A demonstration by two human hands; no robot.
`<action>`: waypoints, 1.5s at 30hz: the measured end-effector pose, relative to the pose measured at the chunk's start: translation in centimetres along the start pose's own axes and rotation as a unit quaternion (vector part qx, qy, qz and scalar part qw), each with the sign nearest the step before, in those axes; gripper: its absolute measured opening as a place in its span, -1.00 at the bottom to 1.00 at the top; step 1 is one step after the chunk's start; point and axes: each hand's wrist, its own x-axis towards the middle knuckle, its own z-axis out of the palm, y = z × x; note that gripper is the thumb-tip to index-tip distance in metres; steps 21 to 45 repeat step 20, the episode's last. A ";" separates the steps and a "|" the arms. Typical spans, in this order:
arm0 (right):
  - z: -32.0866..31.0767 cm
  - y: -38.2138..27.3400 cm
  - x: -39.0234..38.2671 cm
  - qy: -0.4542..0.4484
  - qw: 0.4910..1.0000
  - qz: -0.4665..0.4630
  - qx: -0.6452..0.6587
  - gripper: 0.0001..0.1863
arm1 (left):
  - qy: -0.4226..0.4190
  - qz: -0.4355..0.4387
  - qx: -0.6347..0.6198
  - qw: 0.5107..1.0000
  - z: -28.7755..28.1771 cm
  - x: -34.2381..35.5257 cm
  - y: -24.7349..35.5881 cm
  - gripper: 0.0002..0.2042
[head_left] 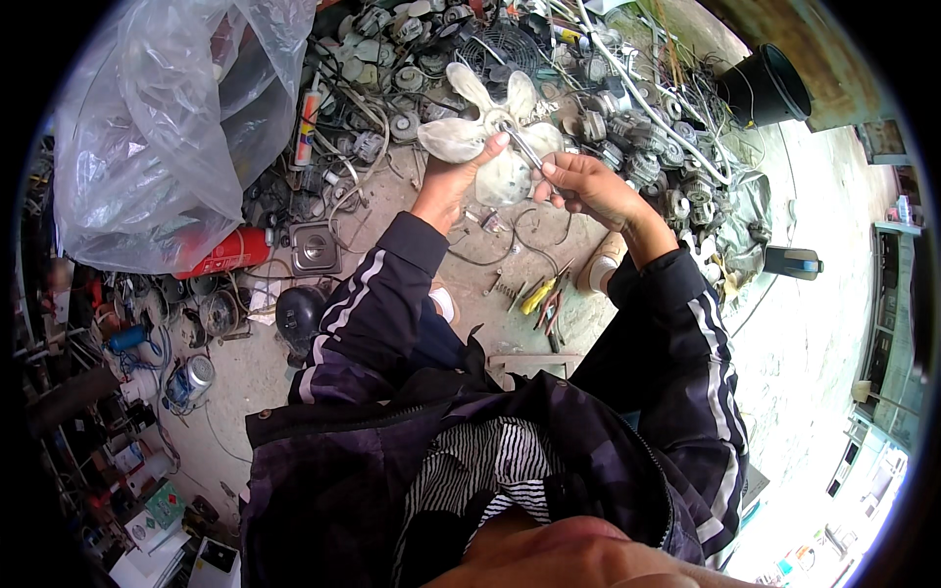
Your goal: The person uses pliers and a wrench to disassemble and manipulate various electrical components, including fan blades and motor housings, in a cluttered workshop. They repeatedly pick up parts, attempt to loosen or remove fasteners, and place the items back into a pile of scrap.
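Observation:
A pale, dusty plastic fan blade [451, 141] with several rounded petals is held up in front of me, its hub facing me. My left hand [449, 184] is closed on it from the lower left, with the thumb up beside the hub. My right hand [596, 192] pinches a slim silver wrench-like tool [524, 147], whose far end meets the hub. The tool slants from the hub down to the right fingers. Whether its tip grips a nut there is too small to tell. The left fingers behind the blade are hidden.
Beyond the blade lies a heap of motors [642, 162] and tangled cables. Clear plastic sheeting [176, 127] and a red cylinder [230, 253] are at left. Yellow-handled pliers [537, 296] lie between my feet. A black bucket [765, 86] stands far right; a black-and-blue object [792, 262] sits nearer.

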 end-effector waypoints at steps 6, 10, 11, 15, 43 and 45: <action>-0.9 -0.5 0.0 0.024 0.995 0.009 -0.093 -0.73 | -0.027 0.004 0.027 0.999 -0.2 -0.3 0.5 -0.50; -2.9 -0.2 0.3 0.088 0.979 -0.034 -0.178 -0.72 | -0.061 -0.007 0.061 0.996 -0.2 -0.5 0.7 -0.53; -3.0 -0.6 0.2 0.111 0.972 -0.059 -0.200 -0.72 | -0.068 -0.010 0.083 0.994 -0.2 -0.4 0.7 -0.53; -3.6 -1.2 -0.2 0.148 0.958 -0.100 -0.223 -0.71 | -0.088 -0.061 0.045 0.993 0.1 -0.9 1.0 -0.50; -3.6 -1.3 -0.8 0.098 0.991 -0.035 -0.085 -0.71 | -0.062 -0.049 0.047 0.996 0.0 -0.7 1.1 -0.42; -3.6 -1.3 -0.8 0.098 0.991 -0.035 -0.085 -0.71 | -0.062 -0.049 0.047 0.996 0.0 -0.7 1.1 -0.42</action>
